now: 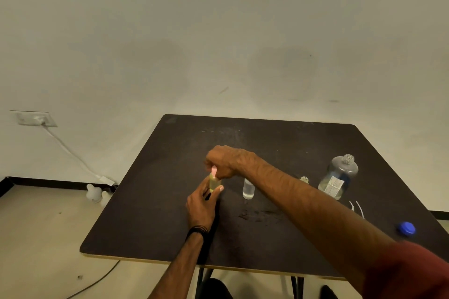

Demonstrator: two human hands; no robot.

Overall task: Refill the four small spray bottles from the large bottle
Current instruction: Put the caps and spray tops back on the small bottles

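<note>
Gripping the small yellowish spray bottle [213,183] low on its body, our left hand [201,209] wraps thumb and fingers round the barrel and keeps it upright near the middle of the dark table [170,213]. Our right hand [224,161] reaches across from above and pinches the pink spray top [213,171] at the bottle's neck — whether it is being seated or lifted off we cannot tell.

Handling notes, as judgement: the bottle looks like thin clear plastic, light, narrow at the base and easy to tip, so the low wrap on the barrel seems the right hold; squeezing hard could push liquid out of an open neck. The top is tiny and smooth, best taken at the fingertips and turned, not pulled.

Just right of this bottle stands a second small bottle [248,189], clear, holding pale liquid, its top partly hidden by our forearm. Another small neck [304,179] shows behind the forearm; its body is hidden. The fourth small bottle is not seen.

Further right stands the large bottle [339,177], uncapped, labelled, liquid only in its lower part — bulkier, probably needing a full-hand grip round the body when poured. Its likely blue cap [407,228] lies apart near the table's right edge. Two thin white pieces [357,207], possibly dip tubes, lie between.
</note>
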